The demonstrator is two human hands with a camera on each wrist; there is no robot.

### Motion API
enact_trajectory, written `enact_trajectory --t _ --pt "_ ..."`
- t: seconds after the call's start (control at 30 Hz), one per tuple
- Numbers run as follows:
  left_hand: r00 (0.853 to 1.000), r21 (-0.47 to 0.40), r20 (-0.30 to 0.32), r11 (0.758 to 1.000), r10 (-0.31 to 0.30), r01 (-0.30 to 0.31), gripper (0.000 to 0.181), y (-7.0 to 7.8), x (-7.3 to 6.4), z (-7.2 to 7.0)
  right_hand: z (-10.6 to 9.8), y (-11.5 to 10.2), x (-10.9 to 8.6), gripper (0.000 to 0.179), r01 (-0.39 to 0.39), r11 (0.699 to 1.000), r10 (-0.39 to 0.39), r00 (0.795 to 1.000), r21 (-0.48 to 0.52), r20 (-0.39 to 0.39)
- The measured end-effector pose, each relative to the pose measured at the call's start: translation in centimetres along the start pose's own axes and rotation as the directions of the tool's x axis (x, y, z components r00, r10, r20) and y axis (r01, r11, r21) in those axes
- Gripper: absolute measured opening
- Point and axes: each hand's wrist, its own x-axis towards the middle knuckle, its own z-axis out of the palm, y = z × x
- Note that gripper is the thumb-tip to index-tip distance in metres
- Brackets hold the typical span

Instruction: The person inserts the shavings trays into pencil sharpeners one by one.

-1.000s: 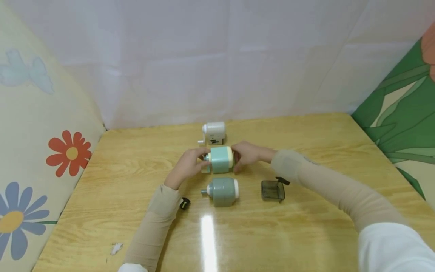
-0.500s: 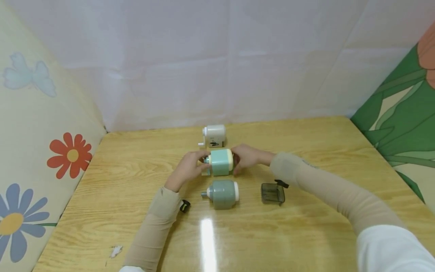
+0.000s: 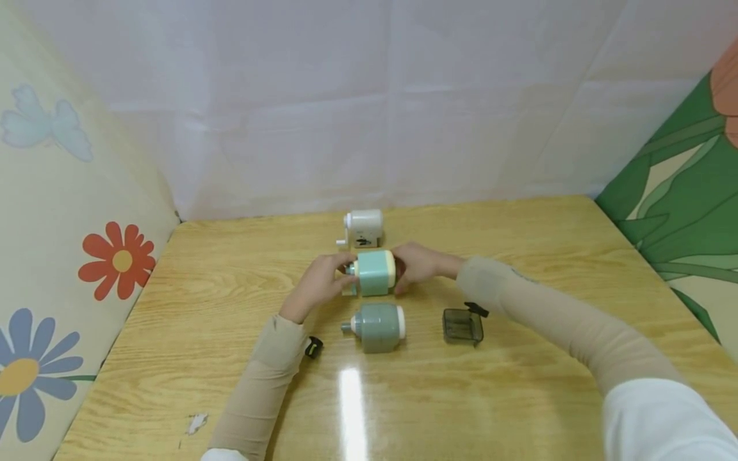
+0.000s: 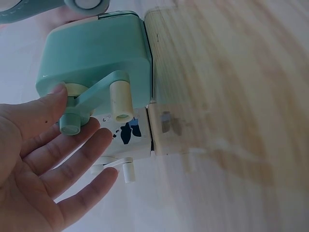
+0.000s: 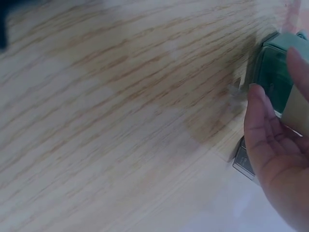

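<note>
A mint-green crank pencil sharpener (image 3: 373, 273) with a cream front stands mid-table between both hands. At its crank end, the left hand (image 3: 319, 282) pinches the crank hub between thumb and fingertips; the left wrist view shows the mint crank arm (image 4: 104, 89) and its cream handle (image 4: 120, 99). The right hand (image 3: 419, 264) holds the cream front end, thumb on one side and fingers on the other. In the right wrist view, a dark green see-through shavings drawer (image 5: 273, 77) shows beside the fingertips. A grey-green sharpener (image 3: 380, 328) stands nearer the person.
Behind the mint sharpener is a light grey crank sharpener (image 3: 366, 227). A smoky see-through box (image 3: 462, 326) lies right of the grey-green one, near the right wrist's black strap (image 3: 476, 309). A small black object (image 3: 313, 347) is beside the left sleeve. A white wall backs the table (image 3: 490, 397).
</note>
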Motion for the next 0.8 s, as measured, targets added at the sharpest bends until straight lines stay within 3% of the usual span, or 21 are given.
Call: enact_trajectory --t 0.3,0.8 --pt "1.0 -0.002 -0.003 1.0 0.004 -0.004 0.037 0.2 0.06 -0.1 -0.03 0.27 0.31 0.055 -0.019 1.0 0.019 1.0 0.019 -0.003" --pt "1.0 0.008 0.005 1.0 0.003 -0.003 0.039 0.21 0.06 -0.16 -0.1 0.51 0.44 0.059 0.016 0.999 -0.017 1.0 0.044 0.01"
